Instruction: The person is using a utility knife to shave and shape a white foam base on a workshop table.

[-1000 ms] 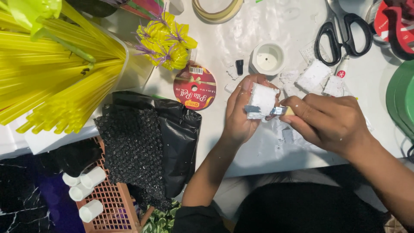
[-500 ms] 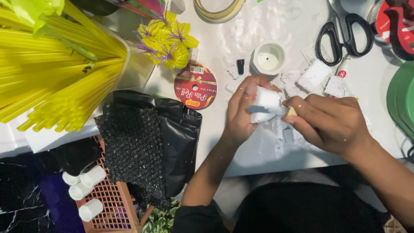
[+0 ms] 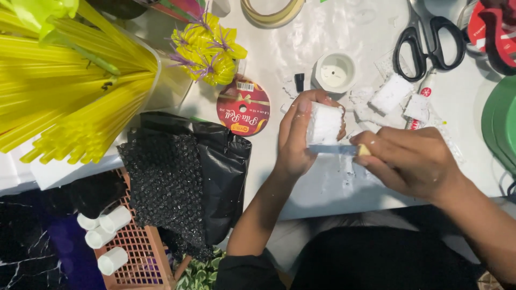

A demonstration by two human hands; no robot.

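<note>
Over the white table [image 3: 301,70], your left hand [image 3: 295,137] pinches a white foam block [image 3: 324,123] while your right hand [image 3: 408,161] clamps a blade [image 3: 333,150] against it; light, crumbly stuff, likely best held by its flat sides.

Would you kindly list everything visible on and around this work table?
foam block: one, white, in left hand
knife blade: one, grey, against the block
scissors: one, black, top right
small cup: one, white, top centre
ribbon roll: one, red, centre
straws: many, yellow, left
bubble wrap: one, black, lower left
left hand: holds block
right hand: holds knife
</note>
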